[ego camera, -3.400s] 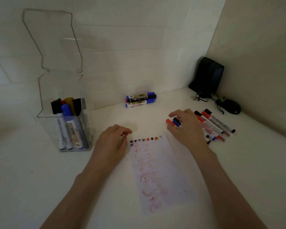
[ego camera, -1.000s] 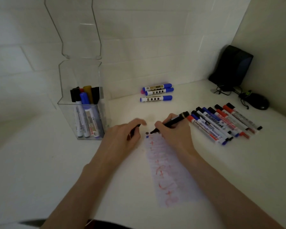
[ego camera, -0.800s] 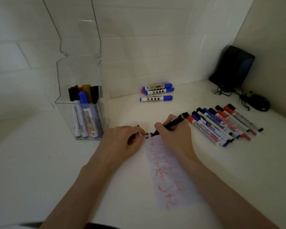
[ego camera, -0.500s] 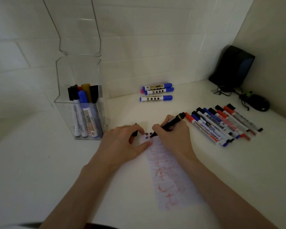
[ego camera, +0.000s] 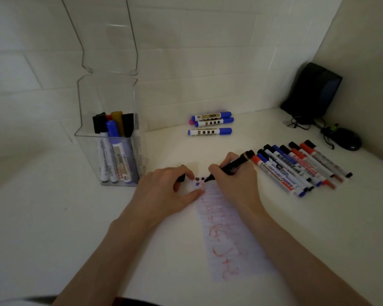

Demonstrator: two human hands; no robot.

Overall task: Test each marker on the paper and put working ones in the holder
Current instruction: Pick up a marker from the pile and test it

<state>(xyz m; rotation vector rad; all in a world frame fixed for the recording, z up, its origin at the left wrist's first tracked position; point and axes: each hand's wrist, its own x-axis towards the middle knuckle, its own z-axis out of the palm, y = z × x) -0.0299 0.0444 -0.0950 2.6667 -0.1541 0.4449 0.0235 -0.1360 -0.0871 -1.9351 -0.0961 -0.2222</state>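
My right hand (ego camera: 234, 180) grips a black marker (ego camera: 232, 165) with its tip touching the top edge of the paper (ego camera: 228, 235), beside small black and blue test marks. The paper carries red scribbles lower down. My left hand (ego camera: 164, 193) rests on the paper's top left corner, thumb pressing it down, and pinches a small black cap (ego camera: 181, 178). The clear plastic holder (ego camera: 111, 138) stands to the left with several markers upright in it. A row of several markers (ego camera: 296, 166) lies to the right of my right hand.
Three blue-capped markers (ego camera: 210, 124) lie near the tiled back wall. A black speaker (ego camera: 312, 89) and a black mouse (ego camera: 347, 140) with cables sit in the far right corner. The holder's hinged lid (ego camera: 102, 34) stands open above it.
My right hand picked a black marker from the right-hand row and brought its tip to the paper's top edge. My left hand took the cap and its thumb now presses the paper. The camera view shifted left.
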